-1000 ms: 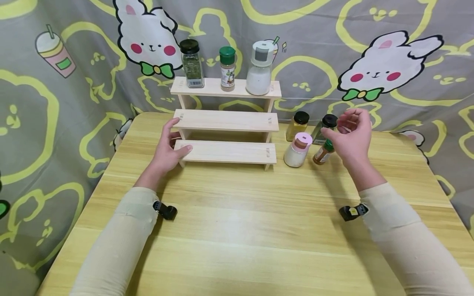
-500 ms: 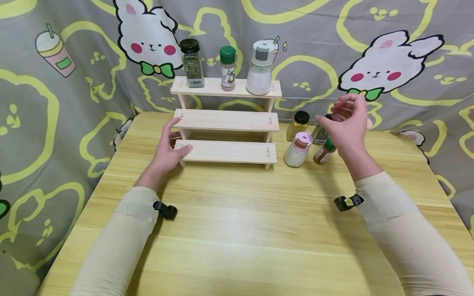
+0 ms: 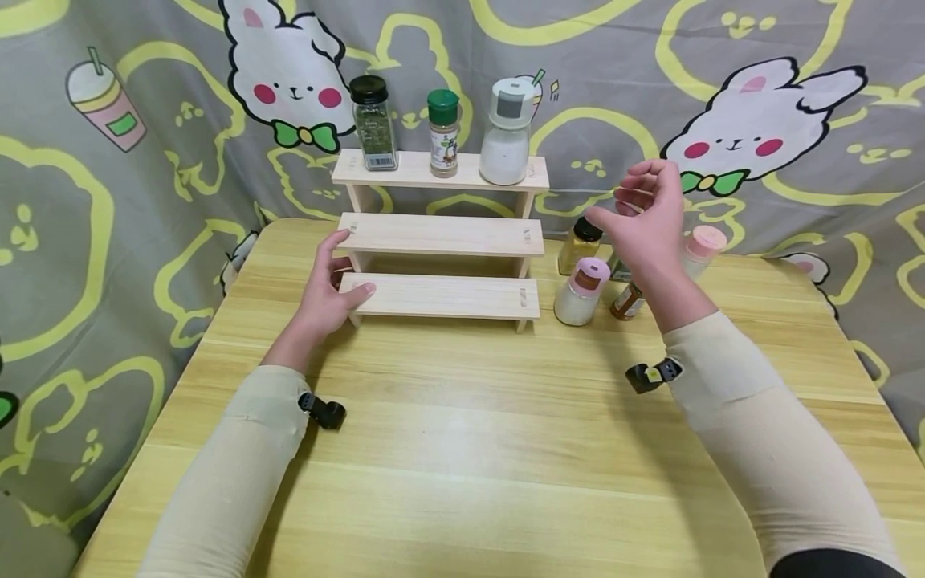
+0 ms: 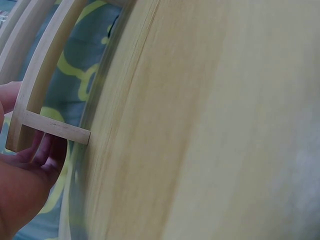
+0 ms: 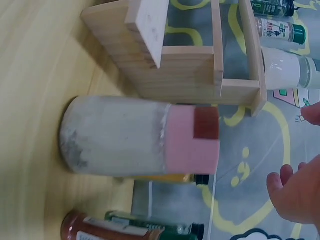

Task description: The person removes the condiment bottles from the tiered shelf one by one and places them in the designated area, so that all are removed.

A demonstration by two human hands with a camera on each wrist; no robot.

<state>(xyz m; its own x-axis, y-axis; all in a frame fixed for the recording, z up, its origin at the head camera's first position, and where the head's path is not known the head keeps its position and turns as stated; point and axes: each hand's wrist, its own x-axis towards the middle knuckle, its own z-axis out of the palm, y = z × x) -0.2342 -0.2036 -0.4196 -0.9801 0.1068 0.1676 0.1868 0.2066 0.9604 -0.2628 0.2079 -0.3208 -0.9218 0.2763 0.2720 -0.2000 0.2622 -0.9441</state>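
Note:
My left hand (image 3: 327, 295) grips the left end of a three-step wooden rack (image 3: 441, 297), thumb on the lowest step and fingers round its side. In the left wrist view those fingers (image 4: 42, 150) wrap behind the end support. My right hand (image 3: 648, 226) is raised over the jars right of the rack, fingers loosely bent and holding nothing. It is nearest a black-capped jar of yellow powder (image 3: 576, 250). In front of that stands a pink-capped jar (image 3: 576, 303), large in the right wrist view. A reddish-brown bottle (image 3: 627, 303) and a dark green jar (image 3: 619, 268) are partly hidden by the hand.
On the top step stand a black-lidded herb jar (image 3: 377, 132), a green-capped shaker (image 3: 444, 136) and a white-filled jar (image 3: 504, 148). Another pink-capped jar (image 3: 704, 245) is behind my right wrist. A patterned grey curtain (image 3: 592, 48) hangs behind the wooden table (image 3: 448, 449).
My right hand has moved left and upward, from over the dark green jar to near the yellow jar, uncovering the rear pink-capped jar. The left hand keeps its hold on the rack.

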